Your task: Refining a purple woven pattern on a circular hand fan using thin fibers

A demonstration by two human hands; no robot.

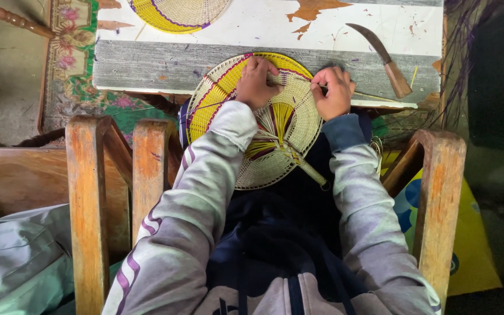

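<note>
A round woven fan (pixel 275 153), cream with yellow and purple bands and a short handle, rests against the table edge and my lap. My left hand (pixel 255 81) presses on the fan's upper rim, fingers curled over the weave. Just right of the rim, my right hand (pixel 334 90) is closed on a thin weaving strand (pixel 310 85) that runs back to the fan. Both arms wear grey sleeves with purple stripes.
A worn white and grey table (pixel 205 64) carries a second woven fan (pixel 176 13) at the top and a curved knife with a wooden handle (pixel 387 58) at the right. Wooden chair arms (pixel 86 204) (pixel 438 204) flank me. A bundle of dark fibres (pixel 468 52) lies right.
</note>
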